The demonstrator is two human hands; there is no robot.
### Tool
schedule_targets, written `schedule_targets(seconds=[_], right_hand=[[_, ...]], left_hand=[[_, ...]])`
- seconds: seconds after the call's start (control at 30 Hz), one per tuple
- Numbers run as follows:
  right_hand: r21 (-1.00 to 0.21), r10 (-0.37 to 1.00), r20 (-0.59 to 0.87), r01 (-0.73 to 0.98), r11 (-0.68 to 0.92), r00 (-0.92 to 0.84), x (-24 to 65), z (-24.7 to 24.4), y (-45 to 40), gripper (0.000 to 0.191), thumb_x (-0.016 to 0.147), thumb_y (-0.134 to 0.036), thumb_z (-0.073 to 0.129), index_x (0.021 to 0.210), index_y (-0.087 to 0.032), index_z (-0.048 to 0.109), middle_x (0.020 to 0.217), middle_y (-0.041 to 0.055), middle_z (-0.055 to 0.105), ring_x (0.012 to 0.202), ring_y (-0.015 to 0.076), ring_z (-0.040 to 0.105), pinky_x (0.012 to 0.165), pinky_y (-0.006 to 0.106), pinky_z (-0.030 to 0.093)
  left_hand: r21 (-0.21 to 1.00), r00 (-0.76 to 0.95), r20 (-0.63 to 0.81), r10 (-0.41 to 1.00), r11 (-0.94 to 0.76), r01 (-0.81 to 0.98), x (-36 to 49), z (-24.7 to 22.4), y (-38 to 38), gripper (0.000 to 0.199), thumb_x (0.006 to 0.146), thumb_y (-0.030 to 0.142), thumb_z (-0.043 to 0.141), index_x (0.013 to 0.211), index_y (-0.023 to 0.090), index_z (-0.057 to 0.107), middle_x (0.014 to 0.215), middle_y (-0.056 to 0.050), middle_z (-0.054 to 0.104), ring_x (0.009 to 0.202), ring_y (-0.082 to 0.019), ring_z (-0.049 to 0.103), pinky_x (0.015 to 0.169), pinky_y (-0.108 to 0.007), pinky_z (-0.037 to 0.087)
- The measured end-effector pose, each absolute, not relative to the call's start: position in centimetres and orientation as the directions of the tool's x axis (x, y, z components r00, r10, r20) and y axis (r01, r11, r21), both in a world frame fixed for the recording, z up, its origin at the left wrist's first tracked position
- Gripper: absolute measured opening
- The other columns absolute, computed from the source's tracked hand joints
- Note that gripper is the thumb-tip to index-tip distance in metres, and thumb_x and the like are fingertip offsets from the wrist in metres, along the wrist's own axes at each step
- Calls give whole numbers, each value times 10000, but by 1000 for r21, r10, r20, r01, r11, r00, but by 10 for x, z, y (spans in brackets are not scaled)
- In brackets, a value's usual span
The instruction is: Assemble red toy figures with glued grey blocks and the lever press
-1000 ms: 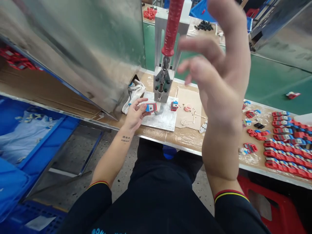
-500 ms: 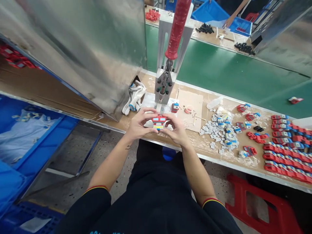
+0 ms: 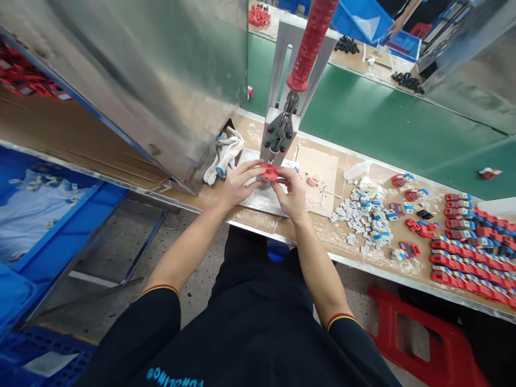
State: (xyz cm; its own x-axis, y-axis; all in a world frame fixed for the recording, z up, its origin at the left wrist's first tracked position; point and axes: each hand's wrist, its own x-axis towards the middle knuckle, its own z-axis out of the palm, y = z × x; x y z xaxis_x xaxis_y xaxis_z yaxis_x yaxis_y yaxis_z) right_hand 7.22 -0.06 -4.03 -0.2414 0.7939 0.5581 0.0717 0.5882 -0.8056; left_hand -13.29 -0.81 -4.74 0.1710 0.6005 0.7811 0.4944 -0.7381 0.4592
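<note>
A small red toy vehicle part (image 3: 268, 172) is pinched between my two hands, under the tip of a hand press (image 3: 278, 129). My left hand (image 3: 242, 184) grips its left side, thumb and fingers closed. On its right side my right hand (image 3: 292, 189) holds it the same way. Below them lies the press's metal base plate (image 3: 262, 201). The press has a long red handle (image 3: 310, 43), which stands raised. Behind my right fingers, a bit of something blue and white shows on the plate; most of it is hidden.
White gloves (image 3: 226, 153) lie left of the press beside a metal panel (image 3: 161, 80). To the right are cardboard (image 3: 328, 166), a pile of small white pieces (image 3: 358, 217) and rows of red toy parts (image 3: 463, 263). A green conveyor (image 3: 363, 102) runs behind. Another person's hand (image 3: 397, 27) shows at the back.
Both hands have moved forward with the toy part, from in front of the press to beneath its tip. The part has tipped, so its windowed face no longer shows.
</note>
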Motion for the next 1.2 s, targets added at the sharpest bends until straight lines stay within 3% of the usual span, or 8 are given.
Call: schedule_targets(seconds=[0.13, 0.37, 0.57, 0.73, 0.97, 1.1, 1.2], right_hand=[[-802, 796, 572, 68, 594, -200, 68, -54, 13, 283, 1019, -425, 680, 1254, -295, 589, 1192, 56, 706, 1112, 204, 744, 965, 379, 665], [-832, 814, 527, 49, 553, -244, 69, -65, 26, 317, 1009, -466, 695, 1258, -314, 571, 1193, 45, 712, 1094, 199, 758, 934, 373, 661], [-837, 818, 520, 44, 546, -246, 67, -66, 26, 331, 1002, -479, 709, 1257, -324, 567, 1198, 38, 707, 1099, 202, 759, 932, 384, 667], [-849, 819, 513, -7, 529, -257, 66, -66, 26, 322, 997, -453, 722, 1244, -326, 559, 1187, 29, 705, 1102, 201, 763, 929, 384, 670], [-830, 808, 525, 49, 556, -267, 68, -68, 24, 289, 991, -382, 694, 1246, -314, 576, 1224, 50, 705, 1125, 212, 747, 936, 391, 663], [-752, 783, 607, 218, 622, -137, 76, -26, 10, 350, 1006, -418, 622, 1337, -327, 553, 1484, 109, 582, 1296, 267, 667, 959, 431, 652], [-632, 648, 762, 254, 732, 27, 81, 44, 0, 455, 1018, -577, 573, 1420, -373, 513, 1562, 89, 513, 1407, 313, 607, 1026, 464, 626]], left_hand=[[541, 122, 746, 655, -703, 461, -129, -52, 1, 285, 988, 286, 754, 1266, 226, 773, 1301, -102, 805, 1206, -253, 780, 1081, -405, 629], [746, 116, 609, 784, -617, 251, -135, -55, 13, 365, 885, 209, 782, 1249, 174, 776, 1193, -115, 827, 1040, -227, 800, 953, -355, 649], [775, 140, 602, 786, -618, 136, -135, -54, 15, 358, 876, 207, 781, 1234, 201, 775, 1225, -112, 811, 1119, -241, 780, 959, -363, 625], [795, 153, 570, 807, -589, 145, -135, -56, 17, 332, 888, 264, 790, 1215, 207, 766, 1214, -107, 804, 1145, -250, 764, 940, -361, 609], [804, 135, 569, 811, -583, 117, -129, -72, 21, 405, 872, 335, 827, 1233, 208, 696, 1188, -89, 788, 1033, -212, 752, 913, -336, 585], [802, 124, 560, 819, -573, 168, -127, -74, 20, 388, 886, 365, 817, 1220, 211, 694, 1160, -83, 788, 985, -199, 732, 877, -324, 565], [815, 112, 539, 835, -550, 183, -127, -74, 20, 400, 893, 396, 817, 1225, 210, 693, 1162, -86, 785, 973, -198, 723, 886, -338, 560]])
